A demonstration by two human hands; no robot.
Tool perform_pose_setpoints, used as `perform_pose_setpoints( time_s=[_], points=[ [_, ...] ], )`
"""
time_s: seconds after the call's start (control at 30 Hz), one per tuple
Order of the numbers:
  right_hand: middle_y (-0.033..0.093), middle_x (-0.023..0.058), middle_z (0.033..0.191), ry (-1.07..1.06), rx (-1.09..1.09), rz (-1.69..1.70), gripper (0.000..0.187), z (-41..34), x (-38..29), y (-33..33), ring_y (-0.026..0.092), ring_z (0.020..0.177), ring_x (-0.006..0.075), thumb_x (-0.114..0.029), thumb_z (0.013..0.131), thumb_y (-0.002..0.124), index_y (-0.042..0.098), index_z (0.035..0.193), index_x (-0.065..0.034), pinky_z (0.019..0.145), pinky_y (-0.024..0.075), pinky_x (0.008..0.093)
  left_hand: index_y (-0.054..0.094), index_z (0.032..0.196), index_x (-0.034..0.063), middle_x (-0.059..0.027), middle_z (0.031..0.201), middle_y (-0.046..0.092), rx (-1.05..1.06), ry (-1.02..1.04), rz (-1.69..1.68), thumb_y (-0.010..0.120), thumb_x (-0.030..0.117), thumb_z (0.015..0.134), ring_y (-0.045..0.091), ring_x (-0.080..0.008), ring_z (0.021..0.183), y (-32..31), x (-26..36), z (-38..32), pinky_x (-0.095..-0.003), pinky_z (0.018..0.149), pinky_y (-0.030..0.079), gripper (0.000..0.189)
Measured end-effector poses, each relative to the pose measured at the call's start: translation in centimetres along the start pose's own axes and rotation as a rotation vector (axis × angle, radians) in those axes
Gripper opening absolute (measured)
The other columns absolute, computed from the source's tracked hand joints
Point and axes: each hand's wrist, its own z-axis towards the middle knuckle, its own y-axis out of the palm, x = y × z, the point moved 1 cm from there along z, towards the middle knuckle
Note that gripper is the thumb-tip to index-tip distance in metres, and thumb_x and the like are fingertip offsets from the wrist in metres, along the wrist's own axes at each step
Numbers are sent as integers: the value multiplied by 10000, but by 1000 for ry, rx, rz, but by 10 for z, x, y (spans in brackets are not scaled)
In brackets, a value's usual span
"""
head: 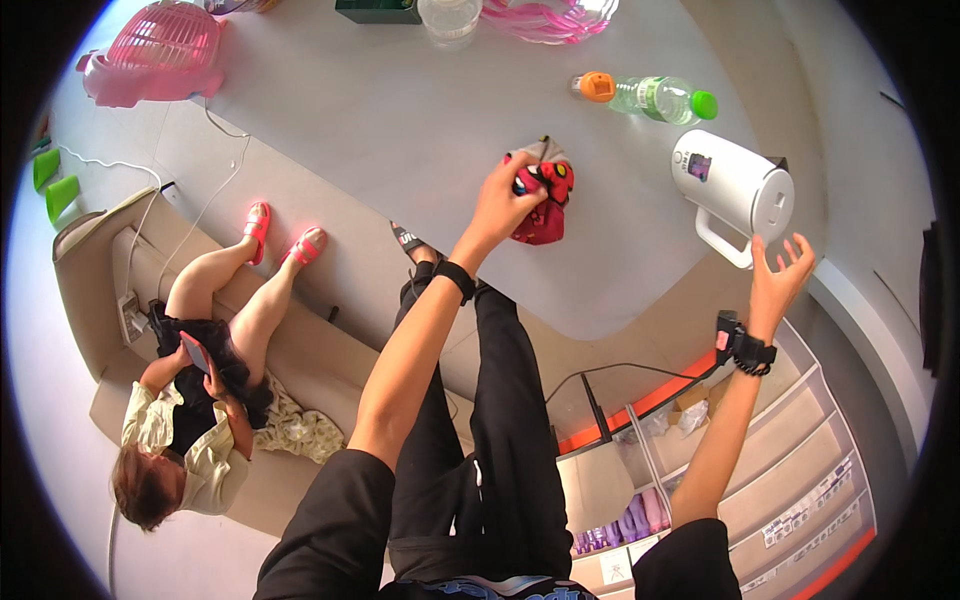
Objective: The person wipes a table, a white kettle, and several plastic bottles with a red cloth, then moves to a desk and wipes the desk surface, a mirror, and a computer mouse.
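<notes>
A bunched red cloth with a colourful pattern and a grey part (541, 227) lies on the grey tabletop (420, 127). My left hand (501, 196) pinches it between thumb and fingers from its left side. To the right, a white electric kettle (720, 180) rests tilted in my view, its handle towards me and its lid at the lower right. My right hand (780, 281) is beside the lid end, fingers spread and nothing in them. Whether a fingertip touches the kettle, I cannot tell.
Behind the kettle lie a green-capped plastic bottle (660, 99) and an orange-topped container (598, 86). A clear tub (450, 19) and a pink basket (165, 56) stand farther off. A seated person (195, 420) holds a phone on the left sofa. Shelves (780, 450) are at lower right.
</notes>
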Motion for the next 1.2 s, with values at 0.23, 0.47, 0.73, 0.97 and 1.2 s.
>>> perform_pose_setpoints(
  time_s=[0.23,0.47,0.73,0.97,1.2],
  points=[
    [373,148,1408,455,-103,369,965,-17,-49,201,525,1260,289,-313,732,950,356,1436,-25,1099,421,477,609,1131,40,-59,967,624,85,-47,-55,707,80,852,581,-165,949,-23,22,7,-295,906,475,298],
    [653,99,1270,102,-57,1015,582,35,-49,245,618,1146,182,-131,778,903,622,1273,-8,1058,465,352,592,1130,43,-40,987,612,166,-96,-52,706,62,852,565,-146,960,-37,29,14,-277,898,473,301],
    [654,88,1194,140,129,911,579,42,3,244,629,1100,185,-174,759,924,607,1211,-1,985,521,357,612,1098,49,-105,977,609,279,79,243,766,56,760,603,-274,905,-20,29,27,-352,828,498,371],
    [628,139,1232,94,224,657,738,68,28,236,630,1087,227,-240,776,918,484,1317,14,1014,491,399,625,1069,49,-121,996,600,327,131,370,786,11,716,605,-310,908,-48,25,6,-378,824,504,390],
    [553,166,1362,365,73,538,867,1,28,249,565,1271,284,-315,782,917,415,1395,39,1128,415,398,618,1077,37,-105,1030,596,406,1,287,762,-2,741,602,-256,936,-67,21,-13,-345,868,494,368]
  ],
)
